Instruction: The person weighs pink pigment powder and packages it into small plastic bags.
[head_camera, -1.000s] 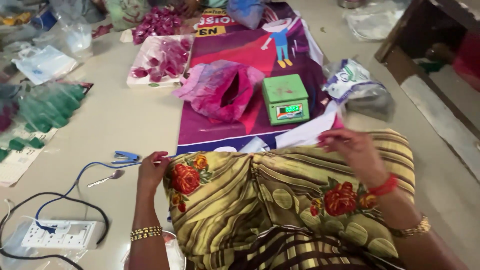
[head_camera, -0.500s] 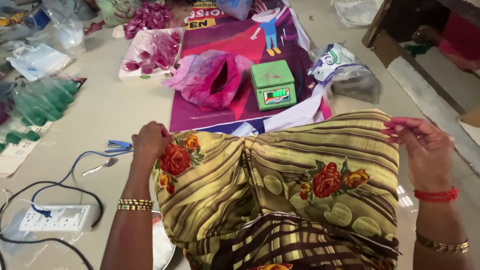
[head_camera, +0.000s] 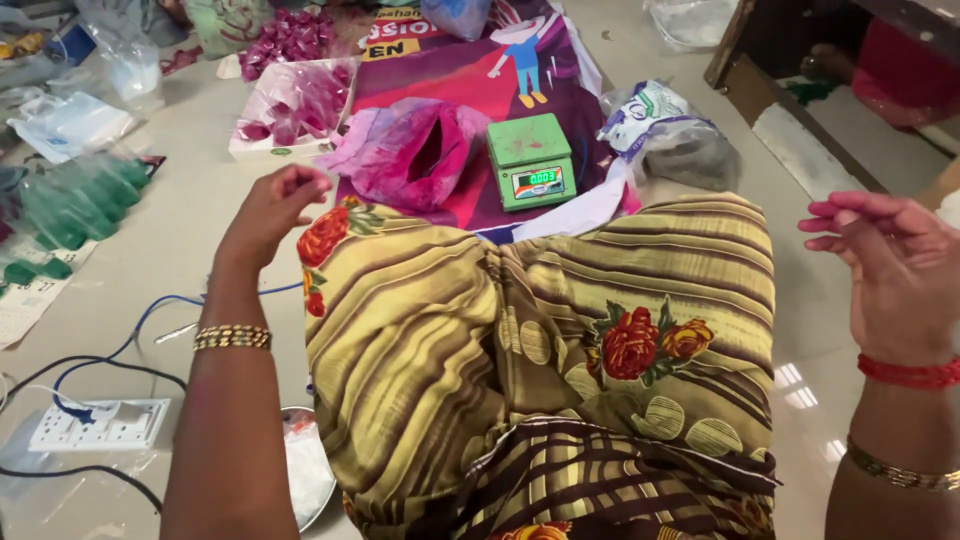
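1 broad striped cloth (head_camera: 560, 330) with red flowers fills the near middle, draped over the lap and bunched into a fold at its centre. Beyond it a purple banner (head_camera: 450, 60) lies on the floor. The left hand (head_camera: 272, 205) is raised at the cloth's far-left corner with its fingers bunched to a tight pinch; I cannot tell whether it grips the edge. The right hand (head_camera: 895, 265) hovers off the cloth's right side, fingers stretched loosely, with nothing visible in them. A pink bag (head_camera: 410, 150) and a green scale (head_camera: 528, 160) sit just past the far edge, with a socket strip (head_camera: 95, 425) near left. To judge by this, smoothing goes best with both hands level and well apart, clear of the scale.
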